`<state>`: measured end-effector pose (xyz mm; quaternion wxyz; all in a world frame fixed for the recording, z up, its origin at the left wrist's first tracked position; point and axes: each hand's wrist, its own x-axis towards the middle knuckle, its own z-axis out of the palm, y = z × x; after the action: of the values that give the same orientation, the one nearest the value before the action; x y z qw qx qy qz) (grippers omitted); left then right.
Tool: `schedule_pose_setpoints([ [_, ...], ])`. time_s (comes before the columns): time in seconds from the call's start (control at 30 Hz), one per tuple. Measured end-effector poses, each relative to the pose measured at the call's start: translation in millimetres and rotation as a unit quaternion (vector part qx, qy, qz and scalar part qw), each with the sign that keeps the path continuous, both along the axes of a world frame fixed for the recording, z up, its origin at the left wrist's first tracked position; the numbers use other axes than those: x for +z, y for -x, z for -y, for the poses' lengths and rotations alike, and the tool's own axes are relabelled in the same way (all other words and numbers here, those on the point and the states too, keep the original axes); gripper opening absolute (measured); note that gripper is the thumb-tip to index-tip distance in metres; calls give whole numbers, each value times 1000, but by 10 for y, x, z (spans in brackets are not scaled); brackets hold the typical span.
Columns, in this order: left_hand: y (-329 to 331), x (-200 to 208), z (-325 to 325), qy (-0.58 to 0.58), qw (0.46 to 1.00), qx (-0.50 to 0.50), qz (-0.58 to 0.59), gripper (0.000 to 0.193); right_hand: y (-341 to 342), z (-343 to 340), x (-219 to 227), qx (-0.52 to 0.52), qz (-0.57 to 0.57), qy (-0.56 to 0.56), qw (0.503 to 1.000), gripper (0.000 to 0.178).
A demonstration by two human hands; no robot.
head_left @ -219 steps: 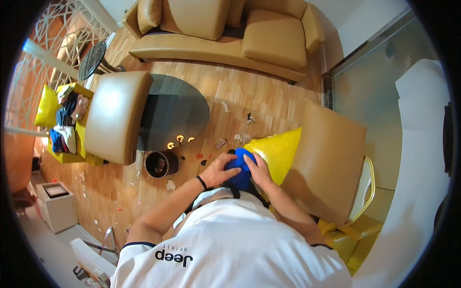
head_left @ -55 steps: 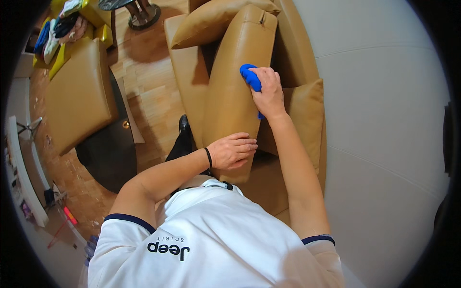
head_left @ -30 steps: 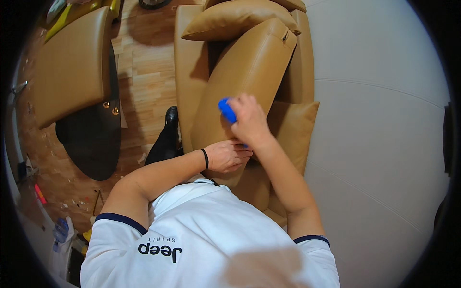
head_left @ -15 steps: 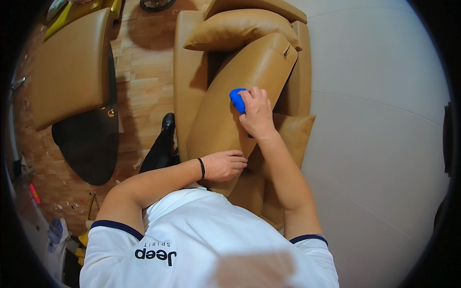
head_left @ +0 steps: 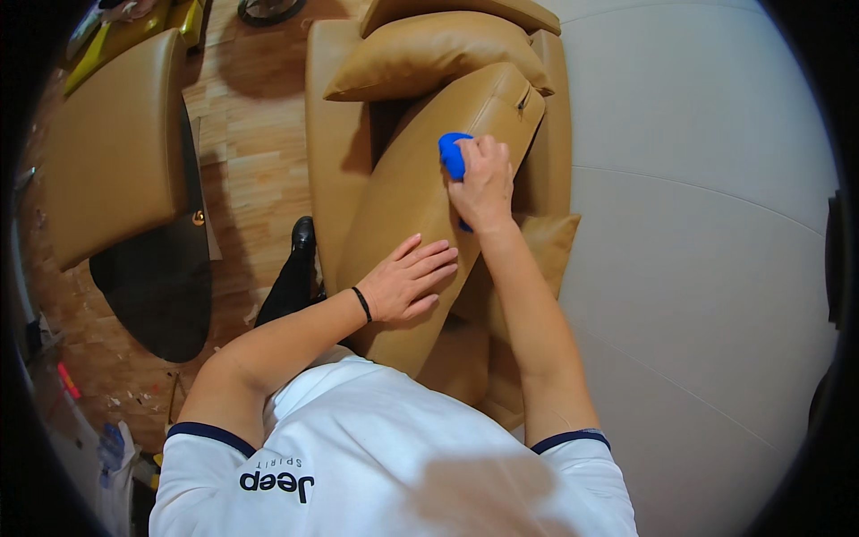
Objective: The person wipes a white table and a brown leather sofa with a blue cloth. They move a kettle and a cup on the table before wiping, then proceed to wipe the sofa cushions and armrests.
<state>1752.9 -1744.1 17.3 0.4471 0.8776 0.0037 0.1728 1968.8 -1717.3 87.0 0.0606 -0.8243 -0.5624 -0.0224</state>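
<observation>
- Head view: my right hand (head_left: 486, 179) is closed round a bunched blue cloth (head_left: 454, 156), pressed to the upper face of the long tan cushion (head_left: 394, 215).
- My left hand (head_left: 410, 282) lies flat on the same cushion, nearer my body, fingers spread.
- The cushion's right edge runs just beside my right wrist; past it a dark gap separates it from the sofa back (head_left: 557, 134), with a pale wall (head_left: 689, 224) beyond.
- The far end, with its zip (head_left: 523, 103), is near the cloth; a pillow (head_left: 438, 54) sits against that end.
- Left of the cloth, the cushion's face is bare; wood floor (head_left: 259, 134) lies between the sofa and a dark surface (head_left: 165, 295).
- Compared with half a second ago, the cloth is nearer the zip, and my left fingers have fanned out, farther up the cushion.
</observation>
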Motion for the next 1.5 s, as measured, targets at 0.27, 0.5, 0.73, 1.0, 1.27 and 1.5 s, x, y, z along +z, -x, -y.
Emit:
schedule_pose_setpoints([
  [0.27,-5,53,9,9,1000,-3,1,58,-732,-455,-178,-61,45,-88,993,33],
  [0.5,-8,62,-26,5,1000,-4,-12,58,-734,-248,-71,-3,-91,-146,985,34],
  [0.73,-29,39,9,13,1000,-2,3,59,-931,248,-328,-72,-31,-216,973,36],
  [1.0,-23,91,42,-8,1000,7,-5,58,-24,990,21,-61,-180,-166,968,43],
  [1.27,-20,40,179,-26,996,73,41,68,255,1006,-126,-86,-128,-182,971,39],
  [1.5,31,-49,382,49,978,202,-10,90,517,1489,67,-76,-227,-173,955,35],
])
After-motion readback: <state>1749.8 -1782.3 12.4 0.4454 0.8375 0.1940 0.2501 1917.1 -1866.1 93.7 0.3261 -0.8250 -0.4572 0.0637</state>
